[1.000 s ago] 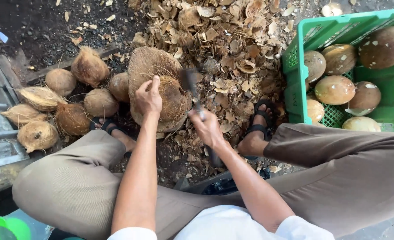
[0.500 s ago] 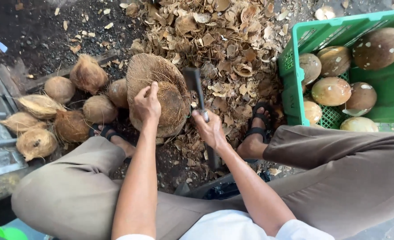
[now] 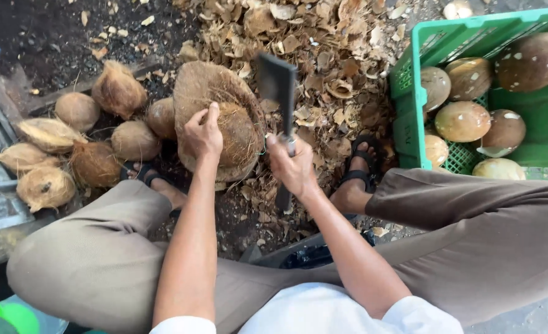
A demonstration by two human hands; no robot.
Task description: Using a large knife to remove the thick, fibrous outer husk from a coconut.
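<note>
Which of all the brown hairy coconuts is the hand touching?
The coconut on the big round block, under the left hand. The other husked ones lie in a heap on the ground, untouched.

Your left side is blocked by a cluster of brown husked coconuts (image 3: 94, 139); your right by the green plastic crate (image 3: 410, 86). Loose dry husk chips (image 3: 329, 49) cover the ground ahead. Bare dark soil (image 3: 33, 37) lies open at far left.
</note>
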